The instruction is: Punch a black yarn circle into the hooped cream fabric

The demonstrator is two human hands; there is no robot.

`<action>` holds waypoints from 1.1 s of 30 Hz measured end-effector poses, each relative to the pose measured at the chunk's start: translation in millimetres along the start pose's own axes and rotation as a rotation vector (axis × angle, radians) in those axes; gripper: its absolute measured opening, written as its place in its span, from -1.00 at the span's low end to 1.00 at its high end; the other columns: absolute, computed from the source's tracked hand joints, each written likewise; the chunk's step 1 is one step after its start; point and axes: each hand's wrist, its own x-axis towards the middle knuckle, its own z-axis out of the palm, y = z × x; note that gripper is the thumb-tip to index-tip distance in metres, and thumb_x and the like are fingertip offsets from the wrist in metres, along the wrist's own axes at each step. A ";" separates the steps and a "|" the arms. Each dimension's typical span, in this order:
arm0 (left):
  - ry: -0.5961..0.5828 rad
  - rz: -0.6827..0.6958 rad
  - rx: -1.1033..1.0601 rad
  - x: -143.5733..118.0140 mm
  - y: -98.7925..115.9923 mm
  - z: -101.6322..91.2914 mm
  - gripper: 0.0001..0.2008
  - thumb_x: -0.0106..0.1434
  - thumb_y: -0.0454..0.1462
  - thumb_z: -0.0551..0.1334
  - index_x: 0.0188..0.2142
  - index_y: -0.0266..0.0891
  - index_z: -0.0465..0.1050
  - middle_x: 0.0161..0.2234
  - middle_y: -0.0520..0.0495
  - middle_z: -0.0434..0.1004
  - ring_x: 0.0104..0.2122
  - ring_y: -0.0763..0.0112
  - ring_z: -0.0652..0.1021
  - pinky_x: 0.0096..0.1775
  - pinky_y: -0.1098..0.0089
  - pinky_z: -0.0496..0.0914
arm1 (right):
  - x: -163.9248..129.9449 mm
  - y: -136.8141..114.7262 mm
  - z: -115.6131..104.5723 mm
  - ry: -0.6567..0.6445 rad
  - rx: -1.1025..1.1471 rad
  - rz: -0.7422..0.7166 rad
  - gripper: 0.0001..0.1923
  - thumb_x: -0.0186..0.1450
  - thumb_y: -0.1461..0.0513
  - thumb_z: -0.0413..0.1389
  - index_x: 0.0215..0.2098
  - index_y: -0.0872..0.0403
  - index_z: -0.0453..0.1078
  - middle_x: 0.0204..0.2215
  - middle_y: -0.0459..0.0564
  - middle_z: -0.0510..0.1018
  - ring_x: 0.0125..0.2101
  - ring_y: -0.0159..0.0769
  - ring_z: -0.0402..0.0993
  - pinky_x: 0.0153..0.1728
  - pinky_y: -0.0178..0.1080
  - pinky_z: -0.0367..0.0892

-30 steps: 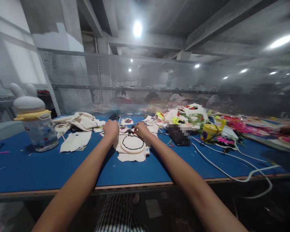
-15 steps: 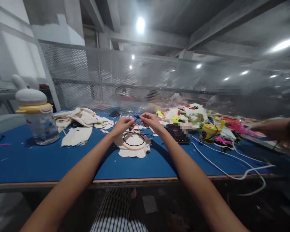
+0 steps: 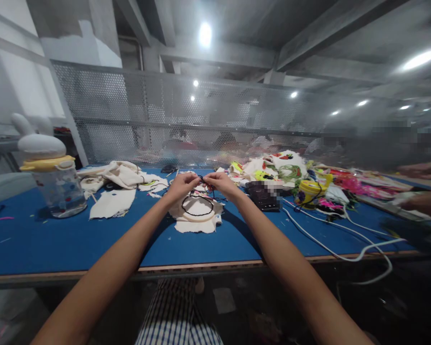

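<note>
Dark thread runs between my two hands, raised just beyond an embroidery hoop. My left hand pinches the thread between thumb and fingertips. From the other side, my right hand is pinched on it too, the fingertips of both hands nearly touching. Below them the hoop lies on the table, holding cream cloth with ragged edges. A black stitched outline, roughly oval, shows on the cloth. Whether a needle is in my fingers is too small to tell.
A water bottle with a rabbit-ear lid stands left, beside cream cloth pieces. To the right are a phone, a yellow tub, a white cable and heaped colourful threads. Another person's hand is at far right.
My right hand has come slightly left, closing the gap to my left hand. The other person's arm at the far right has shifted. The view has moved a little.
</note>
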 end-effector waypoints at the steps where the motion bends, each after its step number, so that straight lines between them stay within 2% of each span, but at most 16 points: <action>1: 0.032 0.014 0.079 -1.3 1.6 -0.2 -0.77 0.15 -0.15 0.17 -0.40 -0.29 0.47 -0.47 -0.04 0.50 -0.46 0.43 0.47 -0.40 0.45 0.34 | 0.3 0.6 -0.3 0.004 0.009 0.003 -0.67 -0.08 0.07 0.30 -0.51 0.16 0.44 -0.63 -0.13 0.47 -0.65 -0.54 0.22 -0.57 -0.38 0.12; 5: 0.156 0.180 0.507 -9.9 10.8 -1.0 -0.82 0.21 -0.29 0.12 -0.25 -0.24 0.48 -0.33 -0.08 0.49 -0.33 0.38 0.49 -0.29 0.42 0.35 | 0.4 0.5 -1.0 -0.001 0.020 0.015 -0.75 -0.06 0.16 0.28 -0.49 0.16 0.46 -0.61 -0.10 0.50 -0.63 -0.53 0.25 -0.55 -0.38 0.16; 8: 0.134 0.290 0.700 -15.0 15.8 -0.5 -0.80 0.26 -0.31 0.09 -0.20 -0.22 0.48 -0.28 -0.11 0.44 -0.30 0.36 0.47 -0.28 0.42 0.33 | 0.3 0.0 -0.3 -0.027 0.020 0.008 -0.79 -0.07 0.20 0.27 -0.49 0.17 0.45 -0.58 -0.09 0.52 -0.61 -0.53 0.27 -0.53 -0.38 0.18; 15: 0.078 0.294 0.729 -15.8 14.6 1.6 -0.75 0.31 -0.27 0.07 -0.12 -0.24 0.47 -0.26 -0.14 0.44 -0.31 0.34 0.46 -0.31 0.42 0.31 | 3.8 4.3 2.0 -0.008 -0.019 -0.050 -0.72 -0.12 0.14 0.30 -0.58 0.15 0.36 -0.67 -0.11 0.47 -0.66 -0.51 0.26 -0.58 -0.37 0.15; 19: 0.070 0.278 0.724 -15.7 14.7 -0.2 -0.76 0.29 -0.32 0.06 -0.13 -0.22 0.46 -0.26 -0.12 0.44 -0.30 0.35 0.47 -0.30 0.43 0.31 | 3.5 3.2 1.9 0.014 -0.043 -0.038 -0.69 -0.10 0.10 0.29 -0.55 0.15 0.38 -0.65 -0.10 0.48 -0.65 -0.51 0.26 -0.56 -0.36 0.17; 25: 0.020 0.299 0.829 -16.0 17.8 -2.6 -0.81 0.27 -0.29 0.09 -0.22 -0.22 0.47 -0.28 -0.13 0.45 -0.30 0.32 0.46 -0.32 0.40 0.30 | 2.6 1.0 2.0 0.035 -0.055 -0.039 -0.66 -0.08 0.05 0.29 -0.56 0.14 0.37 -0.66 -0.12 0.46 -0.65 -0.51 0.25 -0.57 -0.37 0.17; 28: 0.019 0.298 0.846 -15.7 17.7 -2.8 -0.83 0.26 -0.33 0.08 -0.28 -0.23 0.46 -0.29 -0.13 0.46 -0.28 0.30 0.46 -0.30 0.38 0.30 | 2.4 0.7 2.0 0.038 -0.080 -0.050 -0.69 -0.05 0.07 0.28 -0.57 0.14 0.37 -0.66 -0.11 0.46 -0.64 -0.51 0.25 -0.57 -0.37 0.16; 33: 0.085 0.271 0.810 -15.7 12.7 -2.2 -0.85 0.24 -0.33 0.10 -0.28 -0.20 0.45 -0.29 -0.09 0.46 -0.27 0.33 0.47 -0.30 0.41 0.30 | 0.7 -1.4 2.3 0.045 -0.131 -0.040 -0.85 -0.03 0.21 0.24 -0.51 0.15 0.45 -0.62 -0.12 0.48 -0.58 -0.48 0.32 -0.50 -0.37 0.22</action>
